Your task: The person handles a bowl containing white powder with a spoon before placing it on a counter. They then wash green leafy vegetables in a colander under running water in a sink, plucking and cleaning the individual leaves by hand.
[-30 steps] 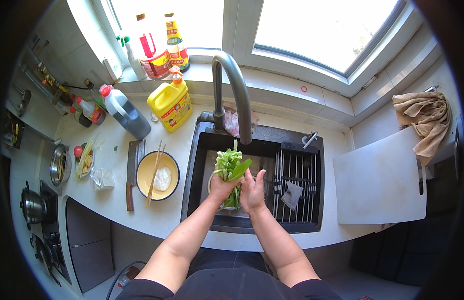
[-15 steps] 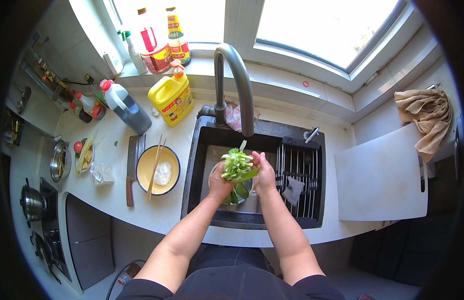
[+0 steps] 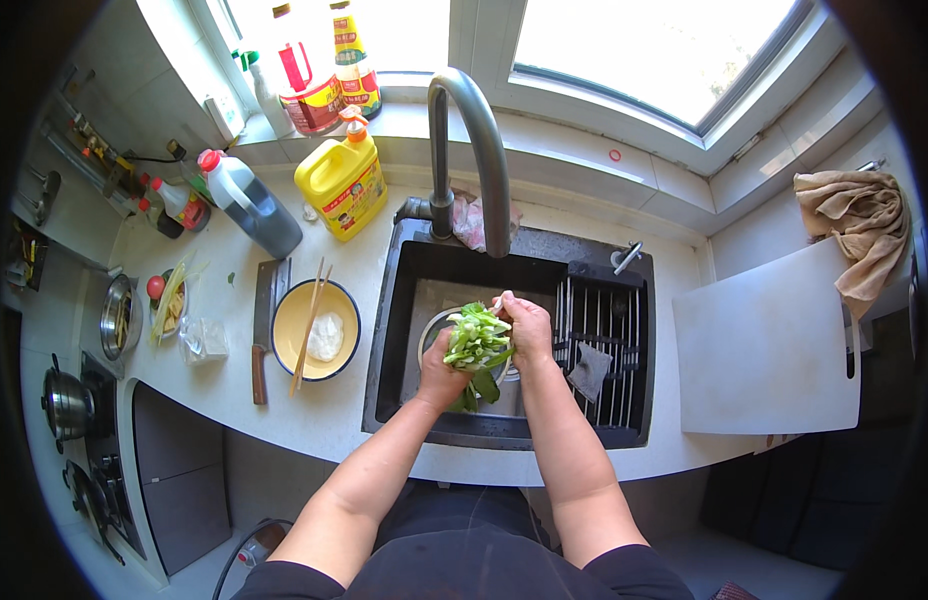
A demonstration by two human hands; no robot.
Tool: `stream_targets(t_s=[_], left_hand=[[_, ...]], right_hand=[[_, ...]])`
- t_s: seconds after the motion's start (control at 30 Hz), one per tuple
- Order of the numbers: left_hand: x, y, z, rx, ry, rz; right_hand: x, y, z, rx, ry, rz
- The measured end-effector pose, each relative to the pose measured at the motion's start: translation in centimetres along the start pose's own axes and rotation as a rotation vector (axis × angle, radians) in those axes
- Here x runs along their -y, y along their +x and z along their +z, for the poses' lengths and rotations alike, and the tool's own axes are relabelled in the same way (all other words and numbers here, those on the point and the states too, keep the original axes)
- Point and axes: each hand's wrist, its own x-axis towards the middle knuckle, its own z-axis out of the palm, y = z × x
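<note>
Over the sink [image 3: 381, 345], a bunch of leafy greens [image 3: 478, 338] with pale cut stems is clasped in my left hand [image 3: 441, 372]. Its dark leaves hang down below the fist. On the bunch's right side my right hand [image 3: 529, 328] is closed, thumb and fingers pinching at the upper stem ends; a pale stem tip shows by the fingertips. A round bowl [image 3: 424, 345] in the basin lies partly hidden beneath the greens and hands.
A tall curved faucet [image 3: 474, 110] rises behind the basin; a drying rack [image 3: 609, 345] fills its right part. Leftward stand an enamel bowl [image 3: 349, 350] with chopsticks [image 3: 309, 330], a cleaver [image 3: 267, 315] and a yellow jug [image 3: 334, 180]. A white cutting board [image 3: 764, 350] leans at right.
My right hand has gone from open beside the greens to closed at their stem ends. The left hand keeps its hold. The whole view has shifted slightly.
</note>
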Motion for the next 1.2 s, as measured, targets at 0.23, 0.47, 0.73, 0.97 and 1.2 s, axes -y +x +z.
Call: stream_targets(t_s=[0.23,0.47,0.73,0.97,1.2], left_hand=[[-1.3,-0.4,-0.7,-0.009,-0.057,-0.074],[0.2,-0.5,-0.5,-0.023,-0.028,-0.094],[2.5,1.5,-2.2,-0.142,-0.227,-0.257],[3.5,4.0,-2.4,-0.24,-0.339,-0.281],[5.0,4.9,-2.0,-0.275,-0.384,-0.313]], right_hand=[[1.2,-1.0,0.3,0.028,-0.009,0.113],[0.7,-0.4,-0.5,-0.147,0.118,0.123],[-6.8,1.0,-6.0,-0.322,-0.123,0.314],[-17.5,2.7,-10.0,-0.316,-0.525,0.483],[-19.9,0.3,-5.0,0.521,-1.532,0.157]])
